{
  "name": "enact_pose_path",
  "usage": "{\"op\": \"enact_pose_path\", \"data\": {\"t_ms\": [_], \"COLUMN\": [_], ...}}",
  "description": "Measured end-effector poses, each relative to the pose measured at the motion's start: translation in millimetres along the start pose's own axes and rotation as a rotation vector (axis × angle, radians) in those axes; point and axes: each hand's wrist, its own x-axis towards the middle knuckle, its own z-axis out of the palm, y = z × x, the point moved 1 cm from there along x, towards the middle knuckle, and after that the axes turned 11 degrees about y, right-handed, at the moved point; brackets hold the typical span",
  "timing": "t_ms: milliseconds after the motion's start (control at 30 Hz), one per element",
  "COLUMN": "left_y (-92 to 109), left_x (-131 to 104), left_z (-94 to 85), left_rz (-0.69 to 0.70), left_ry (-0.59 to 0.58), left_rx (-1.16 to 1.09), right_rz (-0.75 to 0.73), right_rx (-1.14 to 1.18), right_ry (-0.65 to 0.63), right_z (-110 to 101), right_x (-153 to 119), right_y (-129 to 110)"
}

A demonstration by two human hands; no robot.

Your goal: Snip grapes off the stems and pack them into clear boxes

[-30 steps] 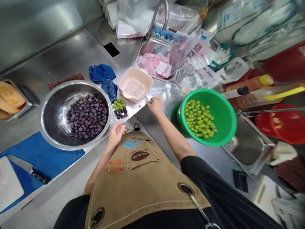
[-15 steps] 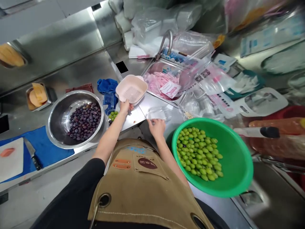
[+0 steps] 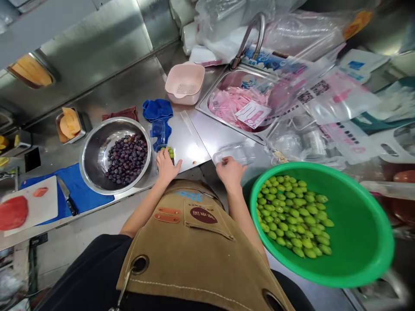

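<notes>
My left hand (image 3: 167,165) lies over a small clear plastic box with green grapes (image 3: 170,151) in it, fingers apart and thumb out to the side. The hand covers part of that box. With fingertips pinched together, my right hand (image 3: 231,172) is at the near left edge of a clear plastic box (image 3: 238,152) on the counter. A pink strainer basket (image 3: 186,96) stands at the back, left of the sink. To the left, a steel bowl (image 3: 87,157) holds dark purple grapes. On the right, a large green basin (image 3: 359,242) contains green grapes.
A sink (image 3: 204,100) holds pink packets below a curved tap (image 3: 249,39). Blue cloths (image 3: 158,110) lie behind the bowl. At far left, a knife (image 3: 67,196) rests by a white cutting board (image 3: 48,201) with red fruit. Plastic bags (image 3: 343,93) crowd the right.
My left hand has let go of the pink strainer basket, which now stands farther back, and has come down to the small grape box. My right hand stays at the clear box. The view has shifted.
</notes>
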Motion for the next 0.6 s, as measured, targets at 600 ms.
{"op": "enact_pose_path", "data": {"t_ms": [600], "left_y": [14], "left_x": [9], "left_z": [45.8], "left_rz": [0.115], "left_ry": [-0.209], "left_rx": [0.062], "right_rz": [-0.170], "right_rx": [-0.533], "right_ry": [-0.243], "right_z": [-49], "right_x": [25], "right_y": [-13]}}
